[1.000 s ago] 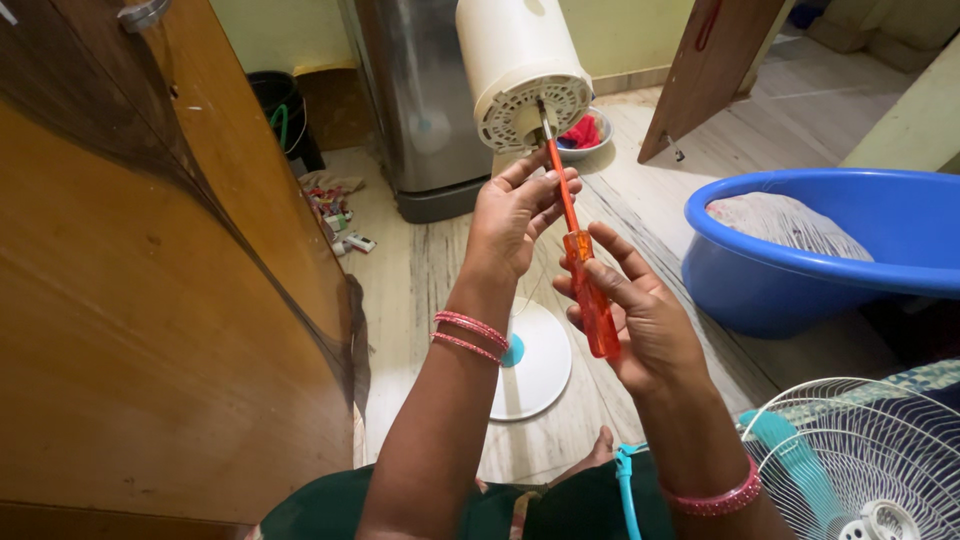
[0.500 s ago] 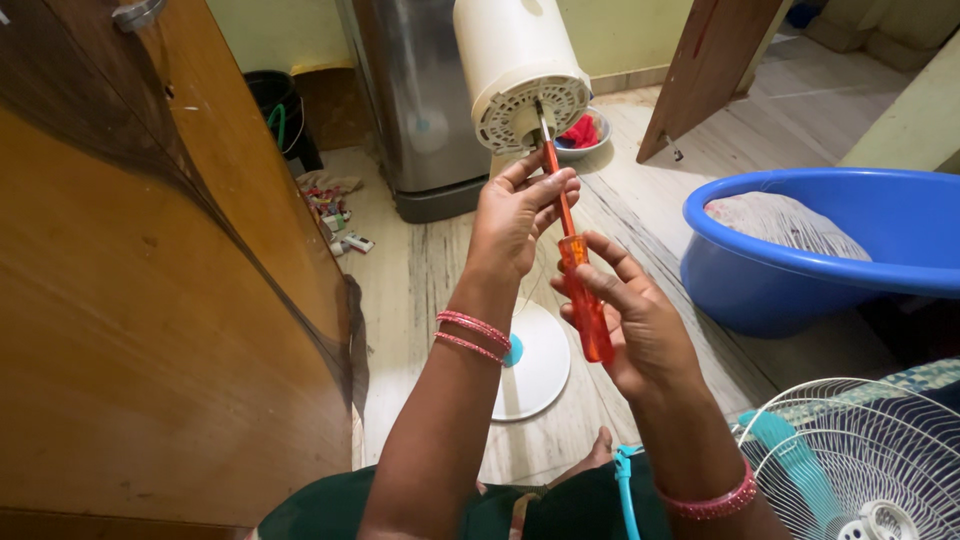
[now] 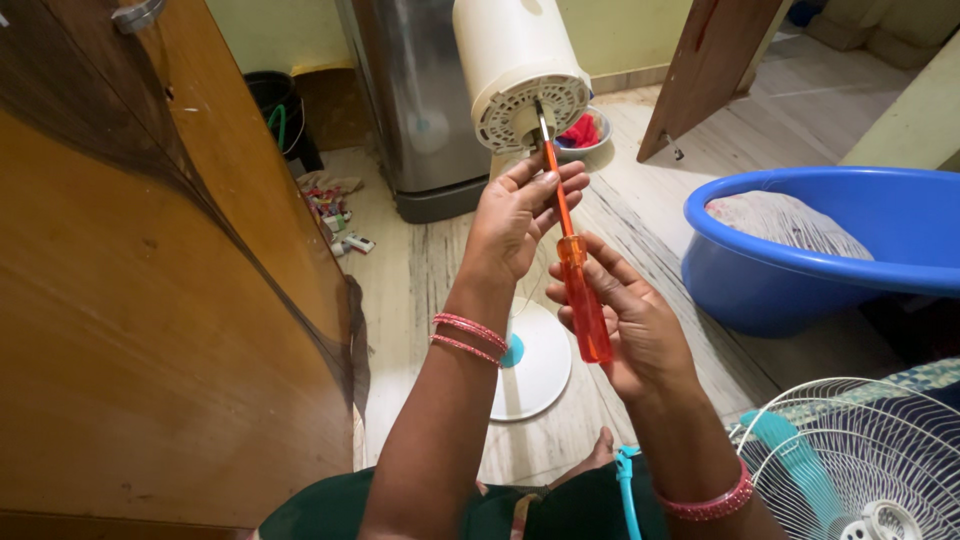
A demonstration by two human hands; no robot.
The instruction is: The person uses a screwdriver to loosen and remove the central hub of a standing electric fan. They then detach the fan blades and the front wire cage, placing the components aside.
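screwdriver (image 3: 577, 270): orange translucent handle, orange shaft, tip set into the centre of the vented end face of the cream fan motor housing (image 3: 520, 70). long axis runs from the handle, low and near the body, up and slightly left and away to the housing

right hand (image 3: 625, 325): fingers curled round the handle, thumb along it, a closed grip. the housing lies up and ahead of this hand, along the tool's own line

left hand (image 3: 520, 215): fingertips pinched lightly on the shaft just below the tip, steadying it. this hand is the nearer one to the housing, just under its face

outward: round white fan base (image 3: 535, 360) on the floor below both hands; blue tub (image 3: 800, 270) with cloth in it to the right of the right hand; white wire fan guard (image 3: 860, 460) low right, cut off by the frame edge; wooden door panel (image 3: 150, 260) left of the left hand

hidden: the screw head and exact tip seating can't be made out, the shaft and vent ribs cover them. housing top cut off at the frame edge
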